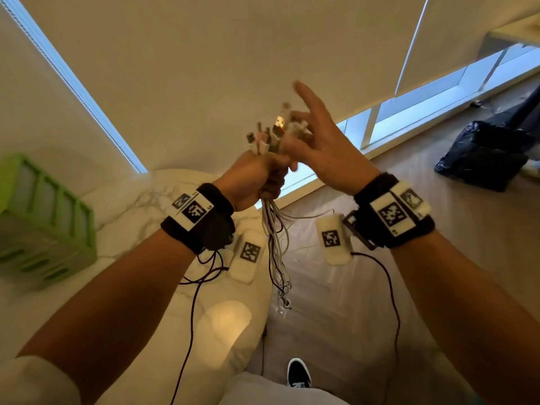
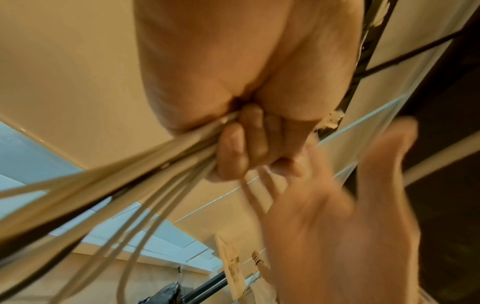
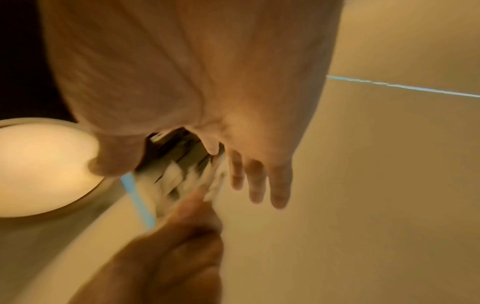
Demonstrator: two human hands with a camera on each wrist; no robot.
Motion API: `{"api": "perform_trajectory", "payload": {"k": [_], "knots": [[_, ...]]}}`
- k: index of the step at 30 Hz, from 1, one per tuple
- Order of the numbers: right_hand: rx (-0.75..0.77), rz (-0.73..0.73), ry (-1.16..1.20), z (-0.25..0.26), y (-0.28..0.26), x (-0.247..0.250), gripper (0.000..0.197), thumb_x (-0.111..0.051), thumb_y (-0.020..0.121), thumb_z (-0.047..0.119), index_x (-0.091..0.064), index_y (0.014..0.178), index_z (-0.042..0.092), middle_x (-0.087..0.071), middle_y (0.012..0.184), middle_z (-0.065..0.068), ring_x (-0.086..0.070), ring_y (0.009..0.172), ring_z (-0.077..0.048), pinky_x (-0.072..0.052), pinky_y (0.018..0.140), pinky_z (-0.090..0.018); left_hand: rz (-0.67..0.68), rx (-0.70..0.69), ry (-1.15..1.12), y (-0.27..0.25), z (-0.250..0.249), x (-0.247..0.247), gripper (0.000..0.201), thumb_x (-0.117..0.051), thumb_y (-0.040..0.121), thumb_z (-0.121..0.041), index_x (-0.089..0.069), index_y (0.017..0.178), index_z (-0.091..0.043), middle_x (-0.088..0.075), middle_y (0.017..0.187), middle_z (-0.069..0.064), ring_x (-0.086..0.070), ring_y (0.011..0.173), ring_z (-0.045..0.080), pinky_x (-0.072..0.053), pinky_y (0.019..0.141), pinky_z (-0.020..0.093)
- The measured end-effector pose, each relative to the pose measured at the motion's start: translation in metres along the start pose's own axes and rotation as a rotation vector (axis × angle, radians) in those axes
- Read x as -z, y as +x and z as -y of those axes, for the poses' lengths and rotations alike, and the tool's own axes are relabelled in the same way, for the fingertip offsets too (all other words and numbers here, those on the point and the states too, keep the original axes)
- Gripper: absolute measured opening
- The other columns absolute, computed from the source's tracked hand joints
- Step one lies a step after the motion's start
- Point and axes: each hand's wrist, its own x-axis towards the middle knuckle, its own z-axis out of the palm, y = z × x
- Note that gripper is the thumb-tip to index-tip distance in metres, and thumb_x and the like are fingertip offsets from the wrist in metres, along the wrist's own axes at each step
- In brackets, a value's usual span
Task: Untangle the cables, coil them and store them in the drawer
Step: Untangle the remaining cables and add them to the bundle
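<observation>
The left hand (image 1: 252,178) was fisted around a bundle of thin white and dark cables (image 1: 274,238), raised in the air above the white marble-patterned bench (image 1: 131,206). Their plug ends (image 1: 277,131) stuck up from the fist. The right hand (image 1: 327,144), fingers spread, touched those plugs. A green slatted plastic crate (image 1: 43,223) sat on the bench.

A green slatted crate (image 1: 43,223) is sitting on the marble table (image 1: 140,200); a black bag (image 1: 485,156) is lying on the floor.
</observation>
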Motion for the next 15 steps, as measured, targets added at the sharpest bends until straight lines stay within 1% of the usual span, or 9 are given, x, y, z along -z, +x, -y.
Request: {"api": "perform_trajectory", "payload": {"k": [1, 2, 4, 6, 8, 10, 11, 13, 15], "knots": [[-0.101, 0.062, 0.052, -0.012, -0.009, 0.004, 0.066, -0.062, 0.090, 0.014, -0.020, 0.135, 0.040, -0.046, 0.133, -0.005, -0.053, 0.121, -0.011, -0.047, 0.087, -0.012, -0.014, -0.001, -0.056, 0.000, -0.006, 0.005, 0.043, -0.040, 0.102, -0.019, -0.054, 0.061, -0.017, -0.022, 0.047, -0.008, -0.017, 0.040, 0.007, -0.015, 0.043, 0.022], [-0.202, 0.165, 0.044, -0.030, -0.020, 0.006, 0.065, -0.063, 0.089, 0.010, -0.026, 0.134, 0.038, -0.049, 0.134, -0.008, -0.053, 0.123, -0.015, -0.048, 0.090, -0.015, -0.023, -0.009, -0.110, 0.000, -0.012, 0.010, 0.041, -0.040, 0.102, -0.027, -0.051, 0.065, -0.015, -0.023, 0.045, -0.008, -0.018, 0.038, 0.006, -0.017, 0.042, 0.021], [-0.364, 0.378, -0.202, -0.071, -0.041, 0.002, 0.041, -0.063, 0.090, 0.011, -0.051, 0.126, 0.026, -0.063, 0.120, -0.006, -0.061, 0.110, -0.015, -0.049, 0.095, -0.025, -0.019, -0.032, -0.175, 0.000, -0.023, 0.020, 0.041, -0.038, 0.101, -0.036, -0.048, 0.068, -0.013, -0.025, 0.043, -0.008, -0.024, 0.037, 0.008, -0.028, 0.042, 0.020], [-0.423, 0.303, -0.481, -0.111, -0.054, 0.001, 0.018, -0.054, 0.096, 0.020, -0.066, 0.108, 0.016, -0.066, 0.101, 0.001, -0.061, 0.095, -0.014, -0.048, 0.094, -0.034, -0.001, -0.052, -0.180, 0.000, -0.030, 0.030, 0.045, -0.038, 0.100, -0.040, -0.050, 0.065, -0.015, -0.024, 0.044, -0.005, -0.030, 0.039, 0.012, -0.039, 0.046, 0.023], [-0.490, 0.172, -0.614, -0.139, -0.059, 0.012, 0.025, -0.044, 0.100, 0.024, -0.067, 0.101, 0.015, -0.063, 0.098, -0.004, -0.059, 0.093, -0.021, -0.047, 0.086, -0.033, 0.025, -0.048, -0.167, -0.001, -0.032, 0.037, 0.046, -0.035, 0.100, -0.044, -0.049, 0.065, -0.017, -0.022, 0.044, -0.006, -0.022, 0.038, 0.010, -0.032, 0.042, 0.021], [-0.619, 0.200, -0.787, -0.164, -0.063, 0.031, 0.031, -0.035, 0.102, 0.022, -0.064, 0.107, 0.013, -0.061, 0.107, -0.009, -0.057, 0.100, -0.025, -0.043, 0.085, -0.028, 0.037, -0.039, -0.178, -0.003, -0.034, 0.047, 0.044, -0.032, 0.100, -0.046, -0.049, 0.070, -0.019, -0.020, 0.043, -0.009, -0.009, 0.039, 0.008, -0.016, 0.038, 0.018], [-0.683, 0.222, -0.904, -0.182, -0.067, 0.046, 0.032, -0.032, 0.101, 0.025, -0.061, 0.112, 0.014, -0.060, 0.113, -0.010, -0.055, 0.105, -0.027, -0.044, 0.088, -0.031, 0.039, -0.033, -0.176, -0.005, -0.036, 0.052, 0.042, -0.033, 0.100, -0.046, -0.050, 0.072, -0.019, -0.021, 0.042, -0.010, -0.005, 0.040, 0.009, -0.011, 0.039, 0.018], [-0.794, 0.242, -1.089, -0.203, -0.076, 0.072, 0.041, -0.031, 0.098, 0.041, -0.057, 0.120, 0.018, -0.058, 0.124, -0.009, -0.054, 0.112, -0.031, -0.045, 0.093, -0.038, 0.040, 0.007, -0.114, -0.008, -0.040, 0.062, 0.035, -0.038, 0.094, -0.045, -0.054, 0.077, -0.019, -0.022, 0.041, -0.011, -0.003, 0.041, 0.010, -0.007, 0.040, 0.019], [-0.881, 0.165, -1.094, -0.213, -0.078, 0.090, 0.046, -0.036, 0.095, 0.047, -0.055, 0.126, 0.020, -0.057, 0.128, -0.009, -0.058, 0.108, -0.032, -0.046, 0.091, -0.038, 0.035, 0.090, 0.031, -0.011, -0.041, 0.069, 0.030, -0.043, 0.090, -0.042, -0.059, 0.085, -0.017, -0.021, 0.042, -0.010, -0.003, 0.041, 0.009, -0.006, 0.040, 0.020]]}}
